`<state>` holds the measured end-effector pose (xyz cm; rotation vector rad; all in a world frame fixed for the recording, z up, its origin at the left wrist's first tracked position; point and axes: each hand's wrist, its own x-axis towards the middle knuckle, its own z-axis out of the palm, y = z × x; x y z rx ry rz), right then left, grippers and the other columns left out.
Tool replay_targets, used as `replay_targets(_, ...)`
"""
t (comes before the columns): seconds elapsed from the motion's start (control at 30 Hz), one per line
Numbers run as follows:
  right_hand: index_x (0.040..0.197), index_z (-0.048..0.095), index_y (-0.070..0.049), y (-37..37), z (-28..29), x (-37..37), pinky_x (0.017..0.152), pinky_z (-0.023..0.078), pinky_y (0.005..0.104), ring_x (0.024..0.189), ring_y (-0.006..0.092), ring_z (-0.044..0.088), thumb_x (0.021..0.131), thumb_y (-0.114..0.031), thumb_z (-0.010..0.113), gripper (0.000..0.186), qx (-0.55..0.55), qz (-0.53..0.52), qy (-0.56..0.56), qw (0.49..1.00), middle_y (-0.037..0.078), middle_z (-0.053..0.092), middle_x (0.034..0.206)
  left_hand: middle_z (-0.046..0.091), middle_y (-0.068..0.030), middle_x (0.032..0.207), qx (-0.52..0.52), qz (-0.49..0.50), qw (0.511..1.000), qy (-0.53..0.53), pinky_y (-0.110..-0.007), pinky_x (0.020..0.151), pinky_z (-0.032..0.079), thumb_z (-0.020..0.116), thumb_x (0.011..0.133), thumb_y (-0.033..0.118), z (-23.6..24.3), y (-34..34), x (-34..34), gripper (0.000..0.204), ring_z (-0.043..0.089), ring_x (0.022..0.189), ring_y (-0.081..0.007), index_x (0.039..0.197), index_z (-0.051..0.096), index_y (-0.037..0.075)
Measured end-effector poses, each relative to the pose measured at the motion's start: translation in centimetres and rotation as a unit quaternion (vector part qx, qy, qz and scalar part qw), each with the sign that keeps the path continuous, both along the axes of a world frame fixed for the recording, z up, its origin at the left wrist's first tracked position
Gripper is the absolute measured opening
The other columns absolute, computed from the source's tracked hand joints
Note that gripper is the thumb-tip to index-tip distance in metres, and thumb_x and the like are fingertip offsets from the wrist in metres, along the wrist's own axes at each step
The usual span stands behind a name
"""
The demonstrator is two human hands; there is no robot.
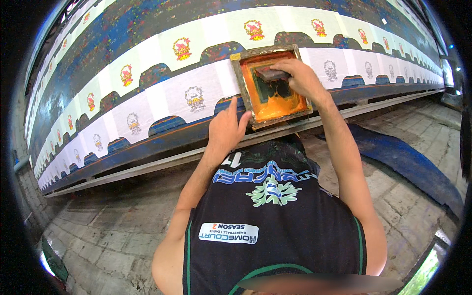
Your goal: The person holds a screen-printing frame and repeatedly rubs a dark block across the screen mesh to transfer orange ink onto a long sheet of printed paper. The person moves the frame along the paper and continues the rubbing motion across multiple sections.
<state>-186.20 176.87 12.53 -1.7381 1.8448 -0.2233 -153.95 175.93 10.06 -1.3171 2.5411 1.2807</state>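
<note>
A wooden-framed printing screen (pixel 241 83) lies on the white cloth pieces along the table's near edge. Orange ink (pixel 278 109) is pooled and smeared over the near part of its mesh, around a darker patch. My right hand (pixel 301 76) is closed on a small squeegee (pixel 272 73) inside the frame, toward its far side. Beside the frame's left edge is my left hand (pixel 227 129), index finger stretched out and thumb apart; whether the thumb touches the wood I cannot tell. White cloth with dark outline prints (pixel 194 98) extends on both sides of the frame.
Farther back, another row of white cloth pieces carries red and yellow prints (pixel 182 48). The long table (pixel 147 25) is blotched with old ink, and a pale rail (pixel 162 165) runs along its near side. Dark blue sheeting (pixel 403 160) lies on the tiled floor at right.
</note>
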Motion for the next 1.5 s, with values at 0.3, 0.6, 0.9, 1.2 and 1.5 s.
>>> replay_targets(0.3, 0.133, 0.079, -0.010, 9.2, 2.8, 3.6, 0.112, 0.057, 0.0460, 0.128, 0.0342, 0.070, 0.082, 0.010, 0.066, 0.057, -0.029, -0.011, -0.021, 0.999, 0.010, 0.077, 0.134, 0.076, -0.0385, 0.090, 0.069, 0.077, 0.993, -0.057, -0.060, 0.077, 0.063, 0.067, 0.106, 0.050, -2.8, -3.3, -5.9, 0.100, 0.078, 0.086, -0.0547, 0.169, 0.023, -0.014)
replay_targets(0.6, 0.130, 0.078, -0.008, 11.9, 2.5, -0.4, 0.113, 0.056, 0.0465, 0.129, 0.0339, 0.069, 0.082, 0.006, 0.070, 0.050, -0.107, 0.005, -0.021, 0.994, 0.011, 0.074, 0.132, 0.073, -0.0266, 0.071, 0.018, 0.103, 0.994, 0.041, -0.055, 0.058, 0.060, 0.075, 0.098, 0.025, -2.3, -1.3, -8.8, 0.103, 0.075, 0.065, -0.0480, 0.171, 0.013, -0.013)
replay_targets(0.9, 0.131, 0.079, -0.009, 17.4, 3.3, -16.2, 0.114, 0.056, 0.0473, 0.130, 0.0336, 0.068, 0.083, 0.004, 0.070, 0.050, -0.115, -0.012, 0.003, 0.993, 0.011, 0.075, 0.133, 0.070, -0.0239, 0.066, -0.002, 0.104, 0.993, 0.057, -0.054, 0.053, 0.056, 0.077, 0.096, 0.027, -2.5, 4.4, -25.4, 0.107, 0.073, 0.060, -0.0456, 0.172, 0.013, -0.013)
replay_targets(1.2, 0.130, 0.078, -0.007, 18.5, 2.6, -19.6, 0.112, 0.056, 0.0469, 0.127, 0.0344, 0.067, 0.078, 0.002, 0.079, 0.053, -0.124, -0.003, -0.007, 0.992, 0.012, 0.073, 0.126, 0.075, -0.0115, 0.072, 0.016, 0.138, 0.986, 0.089, -0.037, 0.054, 0.054, 0.080, 0.094, 0.022, -4.8, 5.2, -28.2, 0.099, 0.069, 0.053, -0.0228, 0.174, 0.028, -0.003)
replay_targets(1.5, 0.120, 0.080, -0.009, 14.7, 2.1, -22.1, 0.101, 0.060, 0.0483, 0.113, 0.0355, 0.073, 0.084, 0.000, 0.077, 0.037, -0.051, 0.026, -0.080, 0.995, 0.014, 0.077, 0.111, 0.079, -0.0150, 0.083, 0.029, 0.142, 0.988, 0.055, -0.037, 0.063, 0.060, 0.080, 0.094, 0.021, -4.7, 5.3, -28.3, 0.101, 0.076, 0.066, -0.0240, 0.177, 0.025, 0.002)
